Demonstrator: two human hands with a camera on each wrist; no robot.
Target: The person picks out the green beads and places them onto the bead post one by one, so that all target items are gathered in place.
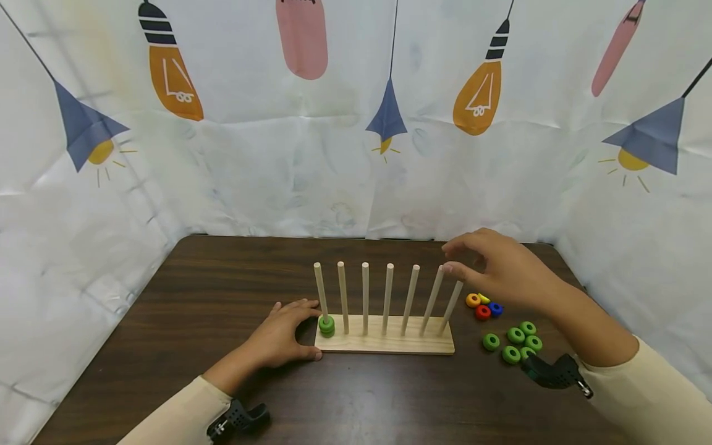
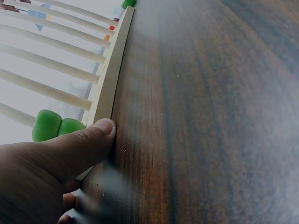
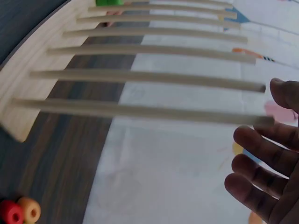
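A wooden peg board [image 1: 389,343] with several upright pegs stands on the table. Two green beads [image 1: 326,326] are stacked on its leftmost peg. My left hand [image 1: 280,337] grips the board's left end, thumb [image 2: 100,133] at the front edge and fingers reaching round the back. Above the board's right end hovers my right hand [image 1: 500,266], thumb and fingers spread apart with nothing between them. In the right wrist view its fingertips lie close to the top of the rightmost peg [image 3: 154,112].
Right of the board lie several loose green beads [image 1: 515,335]. Behind them sit an orange bead [image 1: 473,300], a red bead [image 1: 483,312], a blue bead [image 1: 495,309] and a yellow bead [image 1: 484,298]. A printed white cloth [image 1: 334,185] hangs behind the dark wooden table [image 1: 233,272].
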